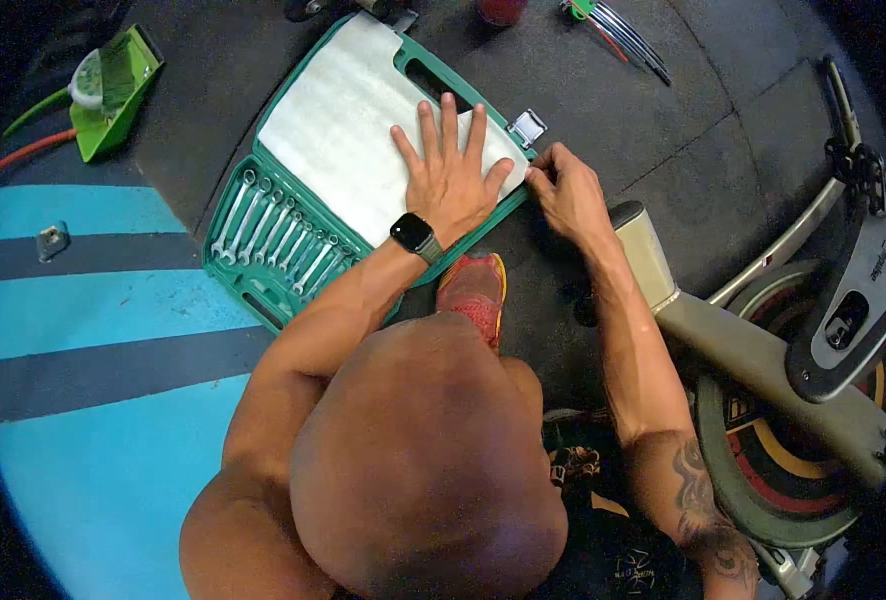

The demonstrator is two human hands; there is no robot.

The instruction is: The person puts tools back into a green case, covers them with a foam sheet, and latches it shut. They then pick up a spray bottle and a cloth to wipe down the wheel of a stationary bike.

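Note:
A green tool case (238, 293) lies open on the floor, with a row of silver combination wrenches (271, 228) in its lower left part. A white foam sheet (328, 110) covers the rest of the case. My left hand (450, 180), with a watch on the wrist, lies flat on the sheet with its fingers spread. At the right edge of the case, my right hand (566, 193) pinches the sheet's corner between thumb and fingers. Just above it, a metal latch (528, 127) stands out from the case rim.
A green dustpan (123, 110) and brush lie at the upper left. At the top right is a bundle of hex keys (623, 35); a red round object (503, 10) is near the top edge. An exercise bike (763, 340) stands at the right. My red shoe (473, 297) is below the case.

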